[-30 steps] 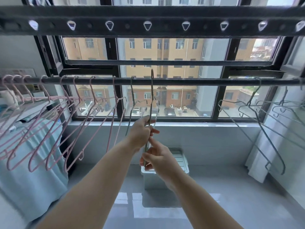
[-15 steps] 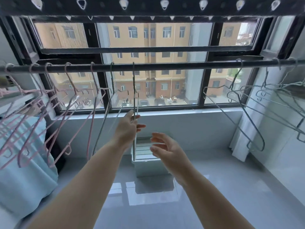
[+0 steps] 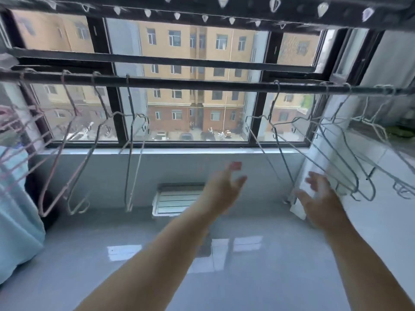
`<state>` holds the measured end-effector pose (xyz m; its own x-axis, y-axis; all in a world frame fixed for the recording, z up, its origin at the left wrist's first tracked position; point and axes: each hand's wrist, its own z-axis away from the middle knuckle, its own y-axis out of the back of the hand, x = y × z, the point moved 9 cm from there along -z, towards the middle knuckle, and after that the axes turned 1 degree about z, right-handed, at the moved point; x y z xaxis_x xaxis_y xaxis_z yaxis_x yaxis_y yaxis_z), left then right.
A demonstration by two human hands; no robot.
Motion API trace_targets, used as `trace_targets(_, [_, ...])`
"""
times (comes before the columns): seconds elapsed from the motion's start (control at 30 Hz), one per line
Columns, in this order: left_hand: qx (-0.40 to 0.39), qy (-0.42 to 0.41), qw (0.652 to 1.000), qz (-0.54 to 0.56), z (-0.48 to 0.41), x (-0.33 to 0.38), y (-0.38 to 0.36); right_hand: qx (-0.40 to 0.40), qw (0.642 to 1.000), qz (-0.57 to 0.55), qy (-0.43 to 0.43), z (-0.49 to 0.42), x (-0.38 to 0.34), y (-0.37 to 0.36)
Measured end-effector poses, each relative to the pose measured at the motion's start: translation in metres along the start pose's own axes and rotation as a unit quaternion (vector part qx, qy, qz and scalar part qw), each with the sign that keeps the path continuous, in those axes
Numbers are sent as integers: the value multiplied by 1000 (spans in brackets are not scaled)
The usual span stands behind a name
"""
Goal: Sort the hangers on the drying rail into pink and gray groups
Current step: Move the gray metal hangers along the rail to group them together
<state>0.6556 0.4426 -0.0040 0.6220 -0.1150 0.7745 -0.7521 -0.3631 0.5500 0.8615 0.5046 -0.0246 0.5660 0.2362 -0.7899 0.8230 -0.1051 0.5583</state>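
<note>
We are holding both hands below the drying rail (image 3: 202, 85), fingers spread and gripping nothing; the left hand (image 3: 221, 191) is hovering under the rail's middle, the right hand (image 3: 318, 198) just beside the gray hangers (image 3: 285, 162) dangling from its right end; the pink hangers (image 3: 58, 158) are hanging from its left end, with two stray hangers (image 3: 128, 176), seemingly gray through the blur, beside them; we are risking a tangle, since the thin frames are overlapping and a careless pull could drag neighbours along or unhook one; they are looking slim, smooth-coated, triangular, with notched shoulders.
</note>
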Motion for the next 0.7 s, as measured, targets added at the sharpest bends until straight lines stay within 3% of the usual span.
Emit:
trace_targets(0.07, [-105, 2, 994, -10, 6, 6, -64, -59, 996, -71, -17, 0, 12, -18])
trace_targets(0.13, [-147, 3, 989, -16, 12, 12, -103, -96, 989, -114, -12, 1, 16, -28])
trace_targets(0.37, [-74, 17, 996, 38, 5, 13, -123, -149, 977, -155, 10, -9, 19, -37])
trace_targets(0.7, [10, 14, 994, 109, 8, 7, -107, -164, 949, -268, 4, -20, 12, -50])
